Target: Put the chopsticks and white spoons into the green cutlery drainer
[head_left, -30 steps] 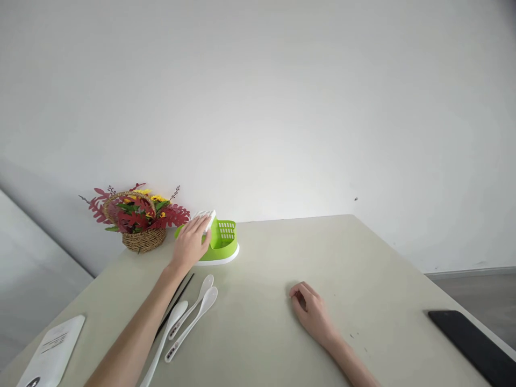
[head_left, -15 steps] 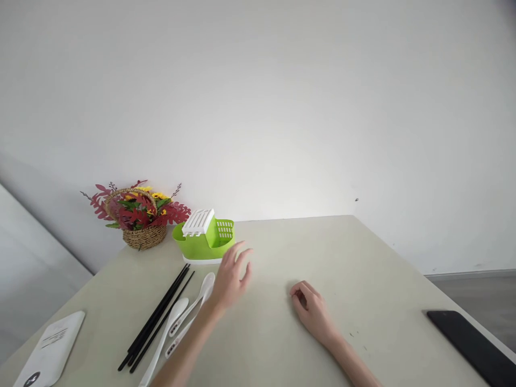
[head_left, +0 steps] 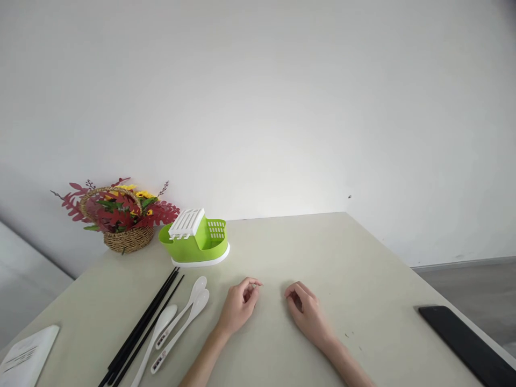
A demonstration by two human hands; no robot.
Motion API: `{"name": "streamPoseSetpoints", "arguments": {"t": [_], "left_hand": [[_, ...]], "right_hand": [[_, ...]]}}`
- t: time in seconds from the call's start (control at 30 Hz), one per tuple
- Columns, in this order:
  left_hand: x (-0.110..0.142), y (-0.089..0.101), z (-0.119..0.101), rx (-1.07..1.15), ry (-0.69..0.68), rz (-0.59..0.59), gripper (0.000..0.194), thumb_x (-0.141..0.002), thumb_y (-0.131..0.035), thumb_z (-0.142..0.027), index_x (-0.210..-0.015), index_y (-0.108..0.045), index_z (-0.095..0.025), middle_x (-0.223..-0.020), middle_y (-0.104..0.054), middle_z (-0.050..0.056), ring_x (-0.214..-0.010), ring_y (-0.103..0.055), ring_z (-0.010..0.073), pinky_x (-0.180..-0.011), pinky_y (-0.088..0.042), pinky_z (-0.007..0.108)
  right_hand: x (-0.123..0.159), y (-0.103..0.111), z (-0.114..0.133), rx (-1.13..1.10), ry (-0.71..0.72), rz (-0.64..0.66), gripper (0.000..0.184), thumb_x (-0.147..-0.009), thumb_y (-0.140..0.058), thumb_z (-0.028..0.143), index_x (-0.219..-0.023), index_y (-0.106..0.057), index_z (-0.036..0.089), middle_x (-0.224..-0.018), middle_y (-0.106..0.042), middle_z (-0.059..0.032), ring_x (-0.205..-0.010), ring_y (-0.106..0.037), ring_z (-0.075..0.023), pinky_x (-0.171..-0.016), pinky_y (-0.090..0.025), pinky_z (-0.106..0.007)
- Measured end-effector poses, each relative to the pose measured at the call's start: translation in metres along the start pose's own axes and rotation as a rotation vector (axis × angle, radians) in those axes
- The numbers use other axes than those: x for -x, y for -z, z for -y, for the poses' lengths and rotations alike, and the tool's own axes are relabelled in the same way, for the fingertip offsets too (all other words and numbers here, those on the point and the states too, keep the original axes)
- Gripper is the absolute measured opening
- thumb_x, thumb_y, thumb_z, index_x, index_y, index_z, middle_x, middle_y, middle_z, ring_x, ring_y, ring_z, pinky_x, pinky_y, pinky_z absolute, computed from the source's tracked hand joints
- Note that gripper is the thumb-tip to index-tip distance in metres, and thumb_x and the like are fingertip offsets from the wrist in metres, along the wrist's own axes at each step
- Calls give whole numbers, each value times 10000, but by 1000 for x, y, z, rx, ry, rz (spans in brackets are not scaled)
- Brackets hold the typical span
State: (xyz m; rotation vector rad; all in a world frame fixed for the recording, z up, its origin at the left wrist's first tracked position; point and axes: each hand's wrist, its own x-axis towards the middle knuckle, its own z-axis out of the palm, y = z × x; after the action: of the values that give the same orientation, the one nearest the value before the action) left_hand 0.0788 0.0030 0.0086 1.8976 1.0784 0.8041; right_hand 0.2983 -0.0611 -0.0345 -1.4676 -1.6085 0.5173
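My left hand [head_left: 239, 305] rests on the table with its fingers curled in toward the thumb and nothing seen in them. To its right, my right hand [head_left: 306, 310] lies loosely closed on the tabletop, also without any object showing. Nearest to my left hand are three white spoons: one spoon [head_left: 198, 304], another [head_left: 195, 292] beside it, and a longer one [head_left: 163, 322] further left. Several black chopsticks [head_left: 147, 317] lie slanted beside the spoons. Behind them stands a green utensil holder [head_left: 189, 250] with a white slatted top and white base.
A woven basket [head_left: 133, 239] of red and yellow flowers stands by the wall at the back left. At the left edge lies a white rectangular object [head_left: 30, 355], partly cut off. A black phone-like slab [head_left: 463, 338] lies along the right side of the table [head_left: 274, 242].
My left hand has drawn back from near the green holder, down onto the table, and its fingers have curled in. My right hand keeps its pose. The view has shifted slightly right.
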Motion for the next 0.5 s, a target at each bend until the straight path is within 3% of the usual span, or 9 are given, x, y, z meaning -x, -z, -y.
{"name": "streamPoseSetpoints", "arguments": {"t": [0.5], "left_hand": [[0,0,-1,-46,8,9,348,-1008,-483,-460,-1076,-675,-177,-623,-492,-47,-555,-438,125,-537,-332,238]], "right_hand": [[-2,0,4,-2,-3,-17,137,-938,-467,190,-905,-589,244,-841,-631,5,-623,-508,-137,-595,-415,-257]]}}
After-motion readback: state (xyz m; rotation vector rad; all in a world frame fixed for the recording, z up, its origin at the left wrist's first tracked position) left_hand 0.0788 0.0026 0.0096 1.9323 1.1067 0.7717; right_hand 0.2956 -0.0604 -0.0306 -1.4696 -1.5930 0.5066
